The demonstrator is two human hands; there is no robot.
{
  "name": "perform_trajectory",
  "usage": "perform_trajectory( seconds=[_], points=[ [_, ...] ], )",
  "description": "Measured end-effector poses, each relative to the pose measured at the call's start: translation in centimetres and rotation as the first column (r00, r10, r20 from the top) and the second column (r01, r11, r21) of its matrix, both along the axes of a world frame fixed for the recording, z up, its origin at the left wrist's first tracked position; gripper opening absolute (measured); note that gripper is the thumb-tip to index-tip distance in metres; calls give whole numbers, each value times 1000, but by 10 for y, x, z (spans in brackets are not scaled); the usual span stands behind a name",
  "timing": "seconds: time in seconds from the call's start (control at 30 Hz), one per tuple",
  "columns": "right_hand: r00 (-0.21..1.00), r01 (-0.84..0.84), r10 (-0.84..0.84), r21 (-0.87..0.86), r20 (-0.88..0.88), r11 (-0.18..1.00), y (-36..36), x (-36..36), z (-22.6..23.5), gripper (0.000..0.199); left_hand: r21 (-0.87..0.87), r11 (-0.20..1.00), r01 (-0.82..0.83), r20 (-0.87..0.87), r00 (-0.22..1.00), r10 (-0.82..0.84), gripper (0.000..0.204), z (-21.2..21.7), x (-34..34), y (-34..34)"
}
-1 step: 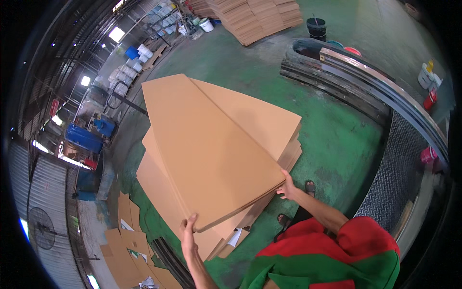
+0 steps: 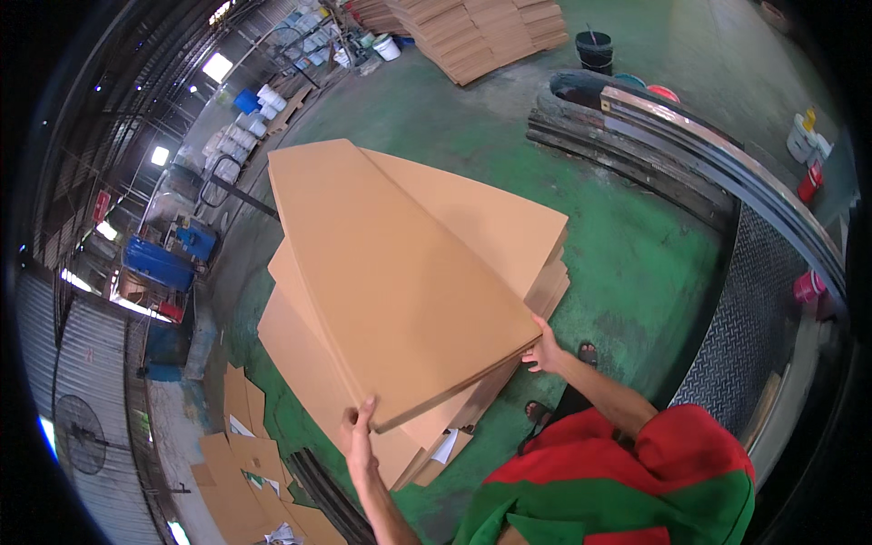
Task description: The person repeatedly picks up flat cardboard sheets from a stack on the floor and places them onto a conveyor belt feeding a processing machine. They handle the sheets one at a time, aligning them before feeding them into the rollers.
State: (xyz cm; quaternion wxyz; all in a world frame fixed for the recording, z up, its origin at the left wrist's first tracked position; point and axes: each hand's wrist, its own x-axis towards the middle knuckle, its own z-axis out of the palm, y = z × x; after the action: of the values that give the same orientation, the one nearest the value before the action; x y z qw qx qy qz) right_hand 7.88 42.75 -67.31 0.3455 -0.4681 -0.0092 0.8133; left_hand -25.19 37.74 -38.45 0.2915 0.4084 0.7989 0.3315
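Observation:
A thin stack of brown cardboard sheets (image 2: 400, 282) lies turned at an angle across a larger pile of cardboard sheets (image 2: 509, 213). My left hand (image 2: 361, 438) grips the near left corner, its thumb at the upper edge and its other fingers partly hidden. At the near right corner, my right hand (image 2: 545, 350) has its thumb along the edge and its fingers curled at the side and below. A white paper (image 2: 445, 447) shows between layers at the near end of the pile.
Flattened cardboard pieces (image 2: 241, 459) and dark curved strips (image 2: 327, 500) lie at the lower left. A diamond-plate metal surface (image 2: 749, 309) and long metal bars (image 2: 727, 163) stand at the right. Farther off are a tall cardboard stack (image 2: 481, 36) and a black bucket (image 2: 595, 52).
My left hand has shifted very slightly up and to the right along the corner. The sheets and my right hand stay almost in place.

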Motion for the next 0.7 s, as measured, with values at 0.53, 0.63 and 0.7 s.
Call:
perform_trajectory(
  seconds=[0.53, 0.63, 0.7],
  points=[
    [995, -95, 95, -6, 22, 995, 6, 80, -55, 115, 360, 825, 435, 21, 881, -473, 49, 24, 158, 72],
    [833, -168, 166, -45, 528, 985, 16, 93, -39, 102, 460, 820, 339, -51, 933, -357, 59, 8, 168, 84],
    [533, -177, 89, 8, 841, 984, 23, 96, -17, 87, 527, 778, 341, -58, 928, -368, 59, 4, 176, 88]
  ],
)
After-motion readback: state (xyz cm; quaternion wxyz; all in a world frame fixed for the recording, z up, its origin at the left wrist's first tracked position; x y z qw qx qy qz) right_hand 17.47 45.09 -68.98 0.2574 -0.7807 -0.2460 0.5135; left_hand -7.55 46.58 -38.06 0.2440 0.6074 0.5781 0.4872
